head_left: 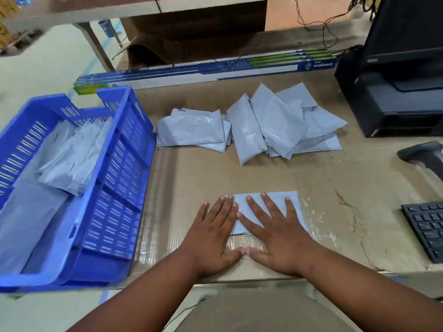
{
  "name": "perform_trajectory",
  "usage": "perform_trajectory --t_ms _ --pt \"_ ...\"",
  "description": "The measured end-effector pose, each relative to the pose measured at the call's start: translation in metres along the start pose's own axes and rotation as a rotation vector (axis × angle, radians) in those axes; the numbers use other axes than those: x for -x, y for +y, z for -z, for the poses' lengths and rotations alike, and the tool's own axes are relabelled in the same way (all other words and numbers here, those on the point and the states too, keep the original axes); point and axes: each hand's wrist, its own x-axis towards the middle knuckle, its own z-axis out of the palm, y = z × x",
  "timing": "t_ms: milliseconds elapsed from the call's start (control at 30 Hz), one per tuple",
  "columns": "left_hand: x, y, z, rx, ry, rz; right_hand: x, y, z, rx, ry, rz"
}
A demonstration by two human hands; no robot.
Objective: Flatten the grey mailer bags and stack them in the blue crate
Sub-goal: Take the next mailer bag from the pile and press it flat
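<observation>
One grey mailer bag [293, 207] lies flat on the cardboard-covered table near its front edge. My left hand [212, 236] and my right hand [275, 233] press down on it side by side, fingers straight and spread, thumbs touching. They cover most of the bag. Farther back sits a loose pile of puffy grey mailer bags [251, 125]. The blue crate [119, 164] stands on the left and holds several grey bags [64, 159], one larger sheet lying under them.
A black keyboard [426, 231] and a barcode scanner [424, 156] lie at the right. A black printer [393, 101] stands at the back right under a monitor. Long blue and white boxes [203, 70] run along the table's far edge.
</observation>
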Motion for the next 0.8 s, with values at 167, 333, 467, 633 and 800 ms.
perform_trajectory --t_ms 167,333,467,633,800 --pt "-0.003 -0.001 -0.002 0.003 -0.024 0.004 -0.006 0.001 0.003 -0.029 -0.070 0.004" --pt "-0.003 0.001 0.003 0.005 -0.033 0.007 -0.007 0.003 0.014 -0.058 -0.149 0.011" --pt "-0.004 0.010 0.014 -0.010 -0.053 0.039 0.001 0.005 0.019 -0.064 -0.116 0.012" --pt "-0.023 0.024 0.032 -0.038 -0.102 -0.123 0.027 0.024 0.022 -0.043 -0.067 -0.121" --pt "-0.042 0.042 0.026 -0.051 -0.165 -0.157 0.040 0.040 0.011 -0.111 -0.131 -0.182"
